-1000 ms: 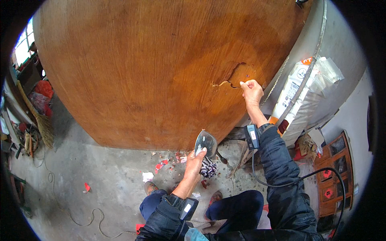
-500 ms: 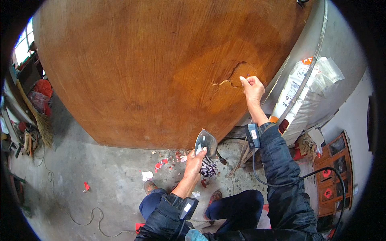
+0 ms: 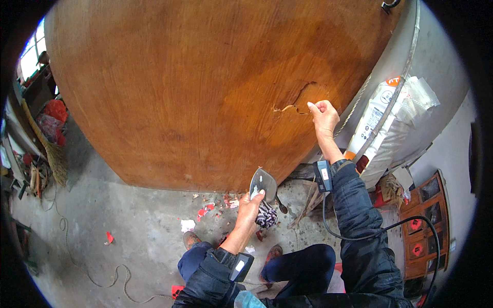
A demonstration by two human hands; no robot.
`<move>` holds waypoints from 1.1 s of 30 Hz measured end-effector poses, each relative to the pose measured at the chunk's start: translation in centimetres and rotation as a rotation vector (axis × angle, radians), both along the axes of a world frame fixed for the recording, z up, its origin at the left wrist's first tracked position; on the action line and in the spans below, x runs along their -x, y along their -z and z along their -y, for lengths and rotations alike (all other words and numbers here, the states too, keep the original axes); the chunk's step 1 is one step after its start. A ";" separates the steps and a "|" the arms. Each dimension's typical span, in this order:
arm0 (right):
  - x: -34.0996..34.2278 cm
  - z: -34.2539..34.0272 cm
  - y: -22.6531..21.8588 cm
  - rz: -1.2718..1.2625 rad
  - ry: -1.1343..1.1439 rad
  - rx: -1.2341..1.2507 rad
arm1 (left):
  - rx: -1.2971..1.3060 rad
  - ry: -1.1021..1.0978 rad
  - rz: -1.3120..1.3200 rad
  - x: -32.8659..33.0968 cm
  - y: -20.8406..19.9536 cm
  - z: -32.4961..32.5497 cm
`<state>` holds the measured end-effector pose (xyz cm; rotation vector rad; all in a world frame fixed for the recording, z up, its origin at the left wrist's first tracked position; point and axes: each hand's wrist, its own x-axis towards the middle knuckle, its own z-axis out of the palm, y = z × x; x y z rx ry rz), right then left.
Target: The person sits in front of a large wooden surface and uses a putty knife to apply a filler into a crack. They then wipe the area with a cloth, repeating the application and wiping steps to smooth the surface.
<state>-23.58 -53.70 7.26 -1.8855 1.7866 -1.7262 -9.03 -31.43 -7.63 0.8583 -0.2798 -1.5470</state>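
Note:
A large brown wooden panel (image 3: 169,102) stands in front of me, with a lifted, cracked patch of veneer (image 3: 295,105) toward its right side. My right hand (image 3: 324,117) is at the right end of the crack, thumb and fingers pinched together. Whatever lies between those fingertips is too small to make out. Lower down, my left hand (image 3: 249,209) grips a grey, pointed metal trowel (image 3: 263,182), thumb on the blade. A dark rod-like part (image 3: 281,205) shows to its right. Below the blade hangs a black-and-white patterned cloth (image 3: 266,215), partly hidden by the hand.
Red and white paper scraps (image 3: 188,225) litter the concrete floor near my feet. A thin cord (image 3: 117,280) winds across the left. White sacks (image 3: 377,115) lean by the wall at right, above a wooden cabinet (image 3: 426,223). A straw broom (image 3: 54,159) stands at far left.
My right hand has dropped very slightly along the cracked patch, still pinched. My left hand and the trowel stay almost where they were.

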 end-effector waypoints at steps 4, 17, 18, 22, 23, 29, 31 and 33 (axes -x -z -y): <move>0.9 -0.4 -0.1 0.079 0.018 0.172 | -0.001 -0.017 0.017 0.1 0.2 0.1; 0.7 -1.1 1.8 -0.298 0.099 0.140 | -0.024 0.003 -0.004 0.3 0.3 0.2; 0.6 -1.0 1.9 -0.300 0.096 0.132 | -0.018 0.001 -0.003 0.3 0.4 0.3; 1.1 -0.4 2.6 -0.285 0.051 0.128 | -0.018 0.023 0.006 0.4 0.8 0.4; 1.2 -0.3 2.7 -0.207 0.017 0.136 | 0.001 -0.005 0.005 0.4 0.8 0.5; 1.0 -0.3 1.9 0.112 -0.195 0.146 | -0.015 0.007 0.005 0.2 0.2 0.0; 0.5 -0.3 1.5 0.101 -0.205 0.192 | -0.018 0.008 -0.006 0.1 -0.1 -0.1; 0.3 -0.4 1.1 0.010 -0.164 0.178 | -0.015 0.004 -0.005 0.1 -0.3 0.0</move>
